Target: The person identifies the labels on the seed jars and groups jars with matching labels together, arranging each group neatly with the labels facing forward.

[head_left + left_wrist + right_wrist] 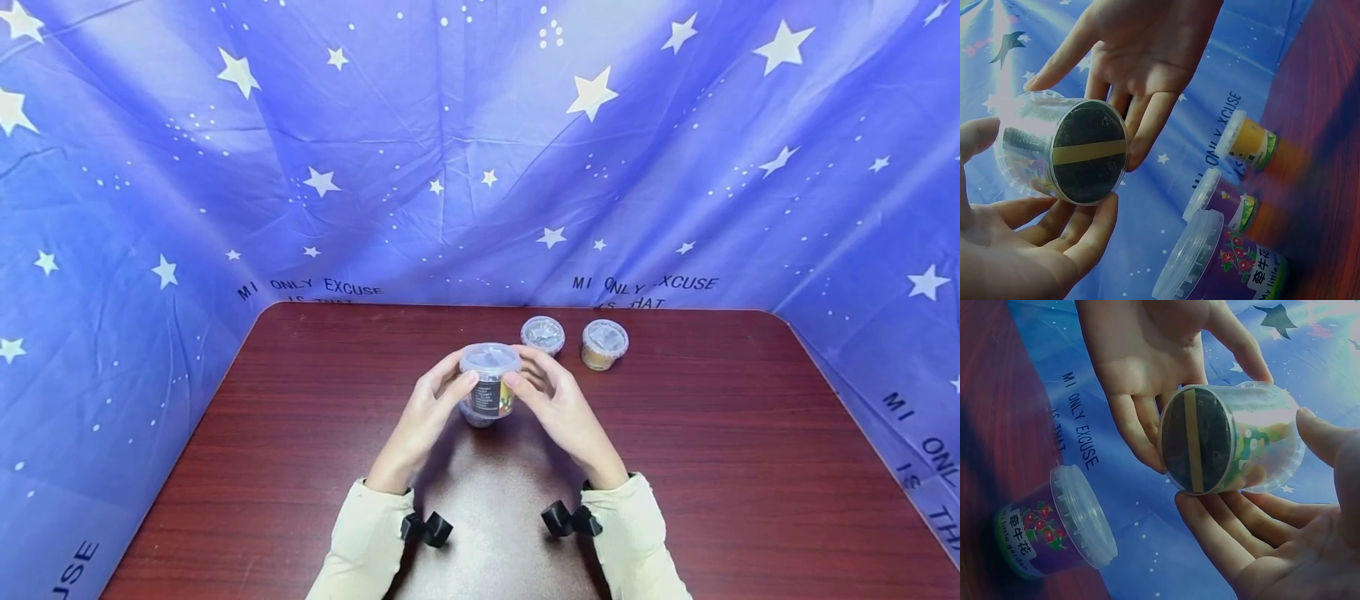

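Both hands hold a lidded clear plastic tub [489,387] above the table, one at each side. My left hand [423,417] has its thumb on the near wall and its fingers round the side. The right hand [566,417] mirrors it, thumb over the colourful print. A black panel with pale text faces me in the head view. The wrist views show the tub's dark bottom [1088,156] with a yellow strip across it. Behind and below it stands a purple tub [1041,531] with red flowers printed on it, mostly hidden in the head view.
Farther back on the dark red wooden table [300,467] stand two more lidded tubs: a purple one [1229,200] and a yellow one [603,346], to the right of the hands. A blue star-printed cloth [450,150] hangs round the table's back and sides.
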Demonstrator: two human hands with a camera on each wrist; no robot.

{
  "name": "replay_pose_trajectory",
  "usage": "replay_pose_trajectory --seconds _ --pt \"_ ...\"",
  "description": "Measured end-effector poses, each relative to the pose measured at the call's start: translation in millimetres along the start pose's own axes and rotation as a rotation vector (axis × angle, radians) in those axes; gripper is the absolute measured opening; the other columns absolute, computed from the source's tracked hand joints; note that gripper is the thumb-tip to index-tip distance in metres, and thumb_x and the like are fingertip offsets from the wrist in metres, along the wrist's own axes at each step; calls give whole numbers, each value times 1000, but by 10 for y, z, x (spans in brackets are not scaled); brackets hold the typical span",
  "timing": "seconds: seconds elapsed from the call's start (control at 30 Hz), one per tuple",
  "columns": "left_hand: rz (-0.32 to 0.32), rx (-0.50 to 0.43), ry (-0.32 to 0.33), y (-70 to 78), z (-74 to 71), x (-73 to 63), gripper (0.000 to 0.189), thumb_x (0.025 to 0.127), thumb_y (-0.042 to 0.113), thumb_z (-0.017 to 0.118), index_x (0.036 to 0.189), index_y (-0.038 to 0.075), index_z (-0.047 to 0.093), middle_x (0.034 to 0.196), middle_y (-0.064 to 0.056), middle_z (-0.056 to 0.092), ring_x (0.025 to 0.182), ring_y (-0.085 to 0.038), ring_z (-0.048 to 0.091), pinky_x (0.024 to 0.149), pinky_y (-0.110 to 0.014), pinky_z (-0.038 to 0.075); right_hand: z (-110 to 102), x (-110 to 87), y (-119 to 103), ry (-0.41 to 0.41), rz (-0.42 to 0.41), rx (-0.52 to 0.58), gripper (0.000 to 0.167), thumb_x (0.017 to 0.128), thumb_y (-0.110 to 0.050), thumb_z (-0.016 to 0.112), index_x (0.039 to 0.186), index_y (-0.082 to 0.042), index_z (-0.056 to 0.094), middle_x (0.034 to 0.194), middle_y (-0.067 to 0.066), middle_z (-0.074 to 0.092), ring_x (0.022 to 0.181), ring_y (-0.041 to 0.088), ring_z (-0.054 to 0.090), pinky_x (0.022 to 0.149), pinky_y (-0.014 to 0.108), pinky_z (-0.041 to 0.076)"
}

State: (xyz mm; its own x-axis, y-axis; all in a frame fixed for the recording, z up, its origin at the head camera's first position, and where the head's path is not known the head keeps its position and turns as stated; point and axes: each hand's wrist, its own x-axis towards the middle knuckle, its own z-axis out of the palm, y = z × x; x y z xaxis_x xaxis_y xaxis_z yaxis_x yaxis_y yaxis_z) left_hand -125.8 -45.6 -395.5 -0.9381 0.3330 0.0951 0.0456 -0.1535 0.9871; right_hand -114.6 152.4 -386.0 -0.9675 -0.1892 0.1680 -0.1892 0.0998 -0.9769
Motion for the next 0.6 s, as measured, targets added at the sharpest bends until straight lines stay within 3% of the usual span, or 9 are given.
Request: replay_pose_trajectory --seconds 0.2,0.47,0.6 --pt "-7 -14 17 -4 15 5 46 100 21 57 144 9 49 135 -15 57 122 -17 55 109 -33 41 2 -8 -18 10 -21 -2 41 98 -16 62 137 -3 53 125 15 65 112 15 62 98 24 49" --pt "43 54 123 14 84 -6 40 98 16 61 136 5 53 129 -15 59 118 -21 58 102 -28 47 13 -9 -27 72 3 3 41 97 -17 65 135 -7 55 120 14 65 109 18 63 93 26 53" --pt "67 73 144 15 128 -13 41 97 14 63 136 4 53 129 -16 61 118 -22 59 102 -28 47 43 -6 -11 94 1 -5 40 95 -17 68 132 -7 56 118 13 66 106 18 63 90 27 55"
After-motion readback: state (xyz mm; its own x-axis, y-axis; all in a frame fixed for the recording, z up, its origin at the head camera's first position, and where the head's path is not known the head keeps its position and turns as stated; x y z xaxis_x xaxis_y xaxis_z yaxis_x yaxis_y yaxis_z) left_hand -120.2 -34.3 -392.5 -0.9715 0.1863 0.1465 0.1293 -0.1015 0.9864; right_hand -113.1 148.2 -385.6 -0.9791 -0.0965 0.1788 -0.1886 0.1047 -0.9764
